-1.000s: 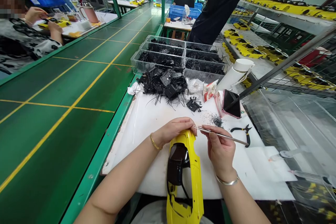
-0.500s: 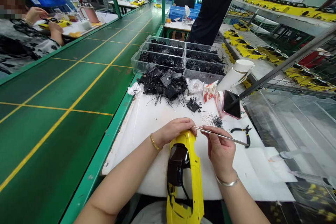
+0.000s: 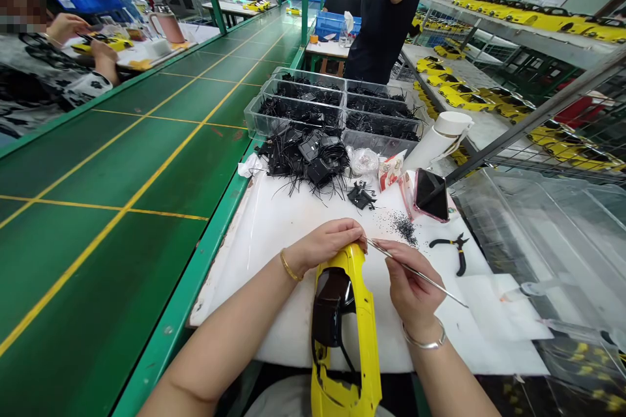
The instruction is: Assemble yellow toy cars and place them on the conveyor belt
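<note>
A yellow toy car body [image 3: 364, 332] with a dark window insert lies lengthwise toward me on the white foam mat [image 3: 274, 228]. My left hand [image 3: 325, 241] grips its far end from above. My right hand [image 3: 408, 280] pinches thin metal tweezers [image 3: 415, 272] whose tips meet the car's far end beside my left fingers; their tail slants down to the right.
A pile of black wired parts [image 3: 308, 156], clear bins of the same [image 3: 337, 107], a phone [image 3: 431, 192], black pliers [image 3: 457, 249] and a white cup [image 3: 443, 133] lie beyond. A green conveyor [image 3: 122, 169] runs left. A person in black [image 3: 384, 13] stands at the yellow-car shelves; another person sits far left.
The tweezers' tail has dropped from nearly level to slanting down-right in my right hand. The standing person has shifted left and raised an arm. My left hand stays on the car body.
</note>
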Demonstrator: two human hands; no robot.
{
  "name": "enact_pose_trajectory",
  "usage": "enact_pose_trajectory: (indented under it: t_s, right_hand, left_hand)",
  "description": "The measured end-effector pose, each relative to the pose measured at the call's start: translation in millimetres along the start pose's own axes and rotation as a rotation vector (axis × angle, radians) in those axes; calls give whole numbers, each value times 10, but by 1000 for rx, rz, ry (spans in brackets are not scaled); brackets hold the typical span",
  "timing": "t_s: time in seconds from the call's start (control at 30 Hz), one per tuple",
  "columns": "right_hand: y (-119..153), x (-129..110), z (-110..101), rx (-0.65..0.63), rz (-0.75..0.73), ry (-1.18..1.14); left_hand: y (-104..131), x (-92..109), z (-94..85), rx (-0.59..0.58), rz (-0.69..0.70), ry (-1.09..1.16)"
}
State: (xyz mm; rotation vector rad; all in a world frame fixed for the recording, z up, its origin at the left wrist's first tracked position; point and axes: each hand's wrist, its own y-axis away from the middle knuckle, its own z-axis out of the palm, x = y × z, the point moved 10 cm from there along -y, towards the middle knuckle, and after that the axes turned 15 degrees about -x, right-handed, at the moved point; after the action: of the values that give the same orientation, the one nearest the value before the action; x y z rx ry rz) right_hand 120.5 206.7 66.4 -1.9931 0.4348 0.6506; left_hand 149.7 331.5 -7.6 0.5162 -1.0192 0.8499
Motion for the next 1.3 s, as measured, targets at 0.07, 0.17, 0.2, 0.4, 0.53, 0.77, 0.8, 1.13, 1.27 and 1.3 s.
enact_pose_trajectory:
  t_s: [0.07, 0.17, 0.2, 0.4, 0.53, 0.77, 0.8, 1.13, 1.27, 1.3]
  right_hand:
    - [-15, -46, 25, -20, -27, 39]
    - [-32, -97, 49, -30, -51, 89]
    - [-35, -108, 50, -27, -55, 105]
    - [-44, -142, 55, -27, -58, 148]
    - [-60, -201, 83, -57, -94, 171]
    - [-59, -211, 91, -50, -94, 199]
    - [-54, -204, 92, -48, -90, 193]
    - [-2, 61, -30, 60, 122, 20]
    - [85, 14, -105, 133, 197, -104]
    - [132, -27, -117, 146, 206, -148]
  left_hand:
    - [2, 7, 2, 0, 0, -3]
    - [5, 17, 3, 3, 0, -19]
    - [7, 18, 1, 5, -2, -23]
    - [10, 27, -7, 7, -3, -39]
    - [3, 31, -12, 3, 6, -52]
    - [13, 28, -6, 17, -5, -54]
    - [15, 28, -4, 17, -6, -53]
    - [10, 0, 6, -1, -10, -14]
    - [19, 29, 18, 14, 14, -54]
    - [21, 34, 19, 24, 21, -64]
